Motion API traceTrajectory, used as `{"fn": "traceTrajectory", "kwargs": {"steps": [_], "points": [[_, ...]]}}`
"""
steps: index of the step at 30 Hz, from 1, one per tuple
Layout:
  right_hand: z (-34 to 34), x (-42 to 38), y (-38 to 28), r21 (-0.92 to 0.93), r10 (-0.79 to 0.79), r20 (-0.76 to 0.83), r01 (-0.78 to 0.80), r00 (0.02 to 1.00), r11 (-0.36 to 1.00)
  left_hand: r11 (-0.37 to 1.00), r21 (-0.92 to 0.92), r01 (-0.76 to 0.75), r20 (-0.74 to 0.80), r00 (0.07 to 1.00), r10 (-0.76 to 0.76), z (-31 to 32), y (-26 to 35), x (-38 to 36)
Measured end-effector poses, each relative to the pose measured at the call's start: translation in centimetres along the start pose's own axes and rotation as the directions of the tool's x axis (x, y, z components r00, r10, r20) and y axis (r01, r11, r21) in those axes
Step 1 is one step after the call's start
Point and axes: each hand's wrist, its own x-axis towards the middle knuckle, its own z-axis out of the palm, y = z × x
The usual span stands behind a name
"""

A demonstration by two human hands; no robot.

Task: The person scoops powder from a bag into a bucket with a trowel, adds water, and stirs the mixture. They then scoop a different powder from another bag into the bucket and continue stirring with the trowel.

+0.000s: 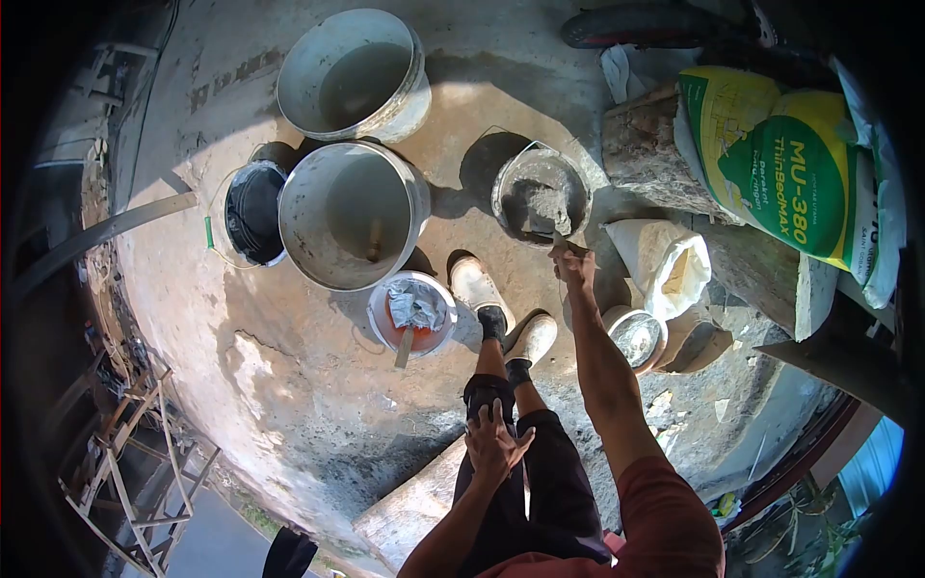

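Observation:
My right hand (575,267) is closed round the handle of a trowel (559,229), its blade down in a small bucket (497,197). Grey wet mortar (541,183) lies in that bucket and hides much of the blade. On my left knee rests my left hand (495,443), fingers spread and holding nothing. Left of my shoes, a white tub (448,332) has an orange inside, a crumpled pale packet and a flat-handled tool (405,349) leaning out.
Two large buckets (421,106) with murky contents stand at upper left, beside a black-lined pail (252,207). An open white sack (665,252) and a small pail (617,318) sit at right. A green-yellow cement bag (761,154) lies on a block. A wooden frame (135,462) stands at lower left.

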Motion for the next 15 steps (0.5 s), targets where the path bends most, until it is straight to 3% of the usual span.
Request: {"fn": "traceTrajectory", "kwargs": {"steps": [6,8,11,15], "points": [[-0.1,0.4,-0.6,0.116,0.070,0.145,-0.087,0.987,0.989,0.999,0.031,0.008,0.023,1.000,-0.009,-0.6,0.6,0.3],[0.4,0.2,-1.2,0.089,0.191,0.051,-0.195,0.980,0.977,0.999,0.049,0.015,0.030,0.999,-0.016,-0.6,0.7,0.4],[0.9,0.2,-1.3,0.031,0.251,-0.002,-0.251,0.968,0.968,0.999,0.008,0.049,0.072,0.996,-0.049,-1.1,0.9,0.8],[0.6,-0.6,-2.6,-0.007,0.344,-0.004,-0.344,0.939,0.939,0.999,0.030,0.012,0.043,0.999,-0.014,-2.1,1.3,1.5]]}}
